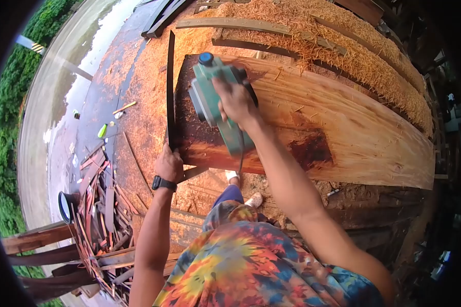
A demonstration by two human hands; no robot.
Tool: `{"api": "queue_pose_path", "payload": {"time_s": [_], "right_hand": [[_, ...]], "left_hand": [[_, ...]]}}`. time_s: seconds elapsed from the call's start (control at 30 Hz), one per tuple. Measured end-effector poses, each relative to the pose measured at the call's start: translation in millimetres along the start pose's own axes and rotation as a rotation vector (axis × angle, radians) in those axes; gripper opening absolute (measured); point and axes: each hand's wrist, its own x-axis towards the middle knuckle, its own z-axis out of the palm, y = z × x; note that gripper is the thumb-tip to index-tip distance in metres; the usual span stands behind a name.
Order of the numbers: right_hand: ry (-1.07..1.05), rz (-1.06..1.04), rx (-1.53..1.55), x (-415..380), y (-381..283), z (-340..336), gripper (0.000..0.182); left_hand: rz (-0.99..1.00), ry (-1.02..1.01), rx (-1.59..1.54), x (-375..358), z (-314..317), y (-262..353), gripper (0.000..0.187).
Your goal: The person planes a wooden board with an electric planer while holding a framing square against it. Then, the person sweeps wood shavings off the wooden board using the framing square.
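A wide wooden slab [363,123] stretches across the view, pale and freshly planed on the right, dark and rough at its left end. On that dark end sits a green electric planer [206,92] with a blue front knob, slightly blurred. My right hand [238,106] is wrapped round its handle, and a cord [241,148] hangs from its rear. My left hand [169,165], with a black watch on the wrist, is closed at the near end of a thin dark strip [171,87], beside the slab's left corner. The fingertips there are partly hidden.
Curly shavings [287,20] cover the ground and the timber beams [235,24] beyond the slab. At lower left lies a heap of thin offcuts [105,204] with a round black-rimmed object [65,206] next to it. My feet [254,199] stand close to the slab's near edge.
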Motion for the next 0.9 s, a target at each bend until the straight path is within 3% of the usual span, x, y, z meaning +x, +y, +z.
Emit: {"api": "queue_pose_path", "payload": {"time_s": [0.03, 0.07, 0.2, 0.37, 0.67, 0.9], "right_hand": [[0.008, 0.041, -0.035, -29, 2, -2, 0.059], [0.017, -0.101, -0.086, -79, 22, -7, 0.060], [0.033, 0.006, -0.092, -196, 45, -11, 0.042], [0.011, 0.043, -0.101, -216, 44, -16, 0.042], [0.116, -0.194, -0.150, -56, 25, 6, 0.052], [0.147, -0.185, -0.162, 82, 13, 31, 0.069]], "left_hand": [[-0.002, -0.014, -0.032, 0, -7, 5, 0.022], [-0.001, -0.029, -0.068, -1, -8, 9, 0.022], [0.049, 0.002, -0.053, 0, 0, 0, 0.021], [-0.010, -0.037, -0.029, 0, -6, 9, 0.019], [0.001, -0.001, 0.058, 0, 4, 0, 0.033], [0.018, -0.028, -0.075, -3, -12, 21, 0.022]]}}
